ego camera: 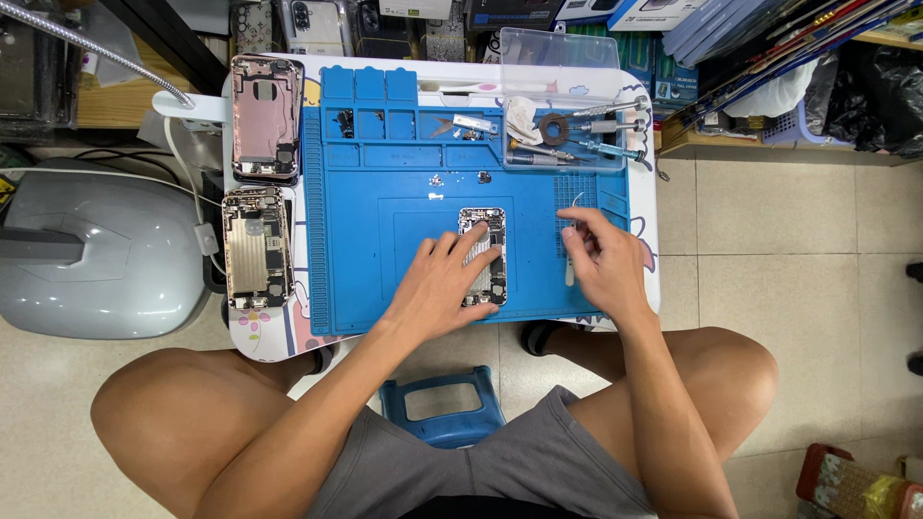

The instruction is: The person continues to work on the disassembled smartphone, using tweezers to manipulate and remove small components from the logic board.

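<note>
On the blue mat (404, 269) at the counter's middle, we lay our left hand (444, 284) flat over an opened phone chassis (484, 256), fingers spread and pressing it down, forearm coming in from lower left. Our right hand (603, 258) hovers just beside it to the right, fingers pinched closed on a slim white tool (569, 269) that hangs down toward the mat's near edge, a thin wire-like bit rising above the fingertips. We count three phone chassis in all: the one under hand, plus a pink one (266, 117) and a gold one (256, 248) stacked along the counter's (642, 192) left edge, off the mat. One clear tray (567, 58) at upper right holds several screwdrivers. Bare mat lies open left of the chassis; the right hand sits close to the counter's right edge.
</note>
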